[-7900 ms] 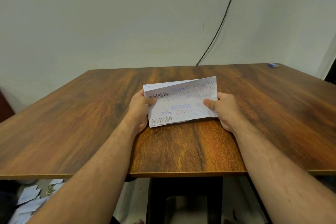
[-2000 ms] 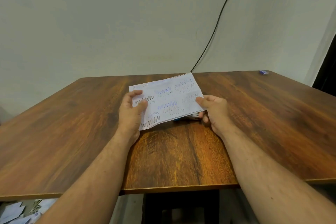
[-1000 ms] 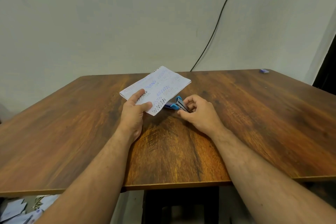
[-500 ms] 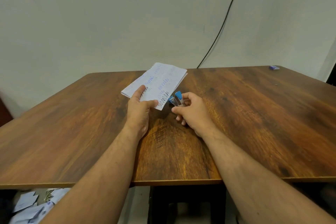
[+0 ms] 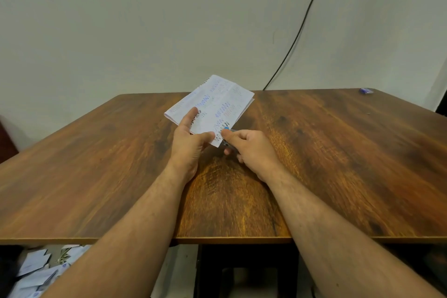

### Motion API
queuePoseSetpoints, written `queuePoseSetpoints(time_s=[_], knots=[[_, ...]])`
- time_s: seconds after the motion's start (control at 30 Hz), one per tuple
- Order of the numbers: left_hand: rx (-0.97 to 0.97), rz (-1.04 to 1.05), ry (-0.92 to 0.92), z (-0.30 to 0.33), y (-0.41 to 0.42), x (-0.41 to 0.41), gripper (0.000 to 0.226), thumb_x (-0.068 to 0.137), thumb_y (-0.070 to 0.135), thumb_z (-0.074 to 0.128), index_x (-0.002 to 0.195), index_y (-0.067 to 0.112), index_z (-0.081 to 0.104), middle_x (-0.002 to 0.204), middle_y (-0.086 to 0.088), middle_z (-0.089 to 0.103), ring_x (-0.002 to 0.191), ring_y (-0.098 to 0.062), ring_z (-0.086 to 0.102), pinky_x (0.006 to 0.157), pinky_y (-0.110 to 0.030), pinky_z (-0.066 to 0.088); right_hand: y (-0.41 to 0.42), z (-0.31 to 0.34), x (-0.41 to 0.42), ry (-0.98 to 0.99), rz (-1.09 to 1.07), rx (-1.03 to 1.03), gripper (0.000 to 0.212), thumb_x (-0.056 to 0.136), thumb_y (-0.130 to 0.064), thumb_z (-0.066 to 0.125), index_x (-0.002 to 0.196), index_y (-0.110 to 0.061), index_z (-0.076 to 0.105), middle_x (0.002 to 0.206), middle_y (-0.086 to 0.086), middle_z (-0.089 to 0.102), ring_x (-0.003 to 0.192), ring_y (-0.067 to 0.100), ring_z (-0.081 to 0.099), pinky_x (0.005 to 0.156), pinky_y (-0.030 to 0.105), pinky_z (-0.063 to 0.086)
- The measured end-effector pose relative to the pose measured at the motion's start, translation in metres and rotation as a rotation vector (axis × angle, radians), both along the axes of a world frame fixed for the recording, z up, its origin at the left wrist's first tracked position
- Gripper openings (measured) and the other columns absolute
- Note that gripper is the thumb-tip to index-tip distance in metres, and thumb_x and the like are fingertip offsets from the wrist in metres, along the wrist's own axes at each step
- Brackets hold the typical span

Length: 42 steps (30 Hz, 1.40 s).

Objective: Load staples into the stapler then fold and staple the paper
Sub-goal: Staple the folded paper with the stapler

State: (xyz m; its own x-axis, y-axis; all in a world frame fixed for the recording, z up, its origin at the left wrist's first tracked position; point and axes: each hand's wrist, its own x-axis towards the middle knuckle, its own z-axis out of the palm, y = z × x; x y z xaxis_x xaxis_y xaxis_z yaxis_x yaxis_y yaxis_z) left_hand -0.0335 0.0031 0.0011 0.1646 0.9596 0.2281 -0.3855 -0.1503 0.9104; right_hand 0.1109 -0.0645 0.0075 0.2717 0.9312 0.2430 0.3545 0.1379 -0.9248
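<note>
The folded paper (image 5: 212,109) was held above the middle of the tabletop (image 5: 338,152), tilted, its near corner the lowest point. The left hand (image 5: 189,143) pinched it near that corner, thumb on top and fingers beneath. Half a second earlier the stapler (image 5: 228,131) had stood just beside the paper's near corner, clear of it; now it was closed in on that corner, and only a blue tip and a strip of grey metal showed at the paper's edge. The right hand (image 5: 249,149) gripped it, thumb on top and fingers curled below. Whether the corner sat fully between the stapler's arms could not be told, the thumb hiding the mouth.

Judged from this, loading and folding were done, and the stapling press was the step in hand. A firm squeeze with the corner kept flat seemed the need; a shallow bite could miss a layer.

The tabletop was dark, wood-grained and streaked. Far to the right of the paper, at the back corner, lay a small blue object (image 5: 365,91). Behind the paper stood a pale wall, with a black cable (image 5: 302,29) running down it to the tabletop's back edge. Below and left of the paper, on the floor, lay scattered paper pieces (image 5: 36,273).
</note>
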Motion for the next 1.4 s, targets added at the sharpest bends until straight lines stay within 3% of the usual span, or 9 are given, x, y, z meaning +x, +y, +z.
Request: queuePoseSetpoints(time_s=[0.13,0.27,0.47,0.67,0.87,1.07,1.2,1.4], knots=[[0.079,-0.001,0.061,-0.003,0.000,0.001,0.087,0.074,-0.012,0.071,0.149,0.024,0.047,0.148,-0.006,0.051,0.123,-0.024,0.062,0.084,-0.034,0.061,0.000,0.000,0.001,0.001,0.029,-0.038,0.059,0.089,-0.067,0.059,0.086,-0.013,0.080,0.064,0.001,0.070,0.039,0.001,0.045,0.059,0.029,0.038],[0.139,0.026,0.108,-0.002,-0.003,0.002,0.089,0.070,-0.008,0.074,0.148,0.026,0.048,0.150,-0.002,0.049,0.129,-0.021,0.058,0.099,-0.046,0.057,0.001,0.001,0.002,0.013,0.055,-0.044,0.054,0.090,-0.064,0.059,0.085,-0.014,0.081,0.061,-0.003,0.066,0.038,0.000,0.046,0.055,0.026,0.035],[0.191,0.049,0.141,-0.002,-0.004,0.004,0.086,0.078,-0.013,0.076,0.151,0.021,0.045,0.152,-0.002,0.048,0.133,-0.017,0.055,0.106,-0.043,0.052,0.001,0.000,0.003,0.067,0.083,-0.030,0.048,0.087,-0.057,0.068,0.076,-0.012,0.077,0.064,-0.001,0.065,0.040,0.000,0.045,0.047,0.019,0.034],[0.199,0.006,0.129,-0.003,-0.004,0.003,0.073,0.087,-0.013,0.063,0.148,0.023,0.047,0.150,-0.005,0.049,0.131,-0.023,0.057,0.095,-0.035,0.057,0.001,0.000,0.004,0.099,0.078,-0.015,0.046,0.086,-0.051,0.073,0.082,-0.006,0.079,0.062,0.000,0.065,0.044,0.003,0.045,0.044,0.016,0.036],[0.188,-0.004,0.143,0.001,-0.010,0.003,0.063,0.095,-0.010,0.055,0.142,0.032,0.050,0.153,-0.002,0.046,0.126,-0.022,0.061,0.082,-0.027,0.059,0.000,0.002,0.004,0.083,0.056,-0.024,0.044,0.085,-0.048,0.075,0.078,-0.005,0.079,0.061,0.000,0.065,0.046,0.004,0.047,0.052,0.022,0.041],[0.143,-0.017,0.128,0.004,-0.013,0.004,0.061,0.098,-0.011,0.049,0.150,0.022,0.047,0.152,-0.001,0.047,0.125,-0.020,0.061,0.094,-0.039,0.059,0.000,0.002,0.006,0.069,0.039,-0.025,0.043,0.086,-0.046,0.075,0.077,-0.004,0.079,0.060,0.001,0.063,0.045,0.004,0.047,0.052,0.022,0.042],[0.116,0.002,0.113,0.005,-0.013,0.002,0.062,0.097,-0.012,0.049,0.147,0.024,0.051,0.149,0.000,0.048,0.121,-0.021,0.064,0.084,-0.035,0.061,-0.001,0.002,0.006,0.100,0.055,-0.011,0.043,0.085,-0.049,0.075,0.081,-0.006,0.080,0.062,0.002,0.065,0.044,0.005,0.046,0.044,0.017,0.039],[0.086,0.021,0.129,0.008,-0.014,0.001,0.066,0.087,-0.022,0.044,0.135,0.018,0.063,0.141,-0.003,0.054,0.114,-0.022,0.067,0.081,-0.038,0.062,0.006,0.000,0.009,0.285,-0.015,-0.004,0.044,0.085,-0.057,0.072,0.083,-0.014,0.077,0.064,0.000,0.066,0.048,0.010,0.047,0.046,0.025,0.038]])
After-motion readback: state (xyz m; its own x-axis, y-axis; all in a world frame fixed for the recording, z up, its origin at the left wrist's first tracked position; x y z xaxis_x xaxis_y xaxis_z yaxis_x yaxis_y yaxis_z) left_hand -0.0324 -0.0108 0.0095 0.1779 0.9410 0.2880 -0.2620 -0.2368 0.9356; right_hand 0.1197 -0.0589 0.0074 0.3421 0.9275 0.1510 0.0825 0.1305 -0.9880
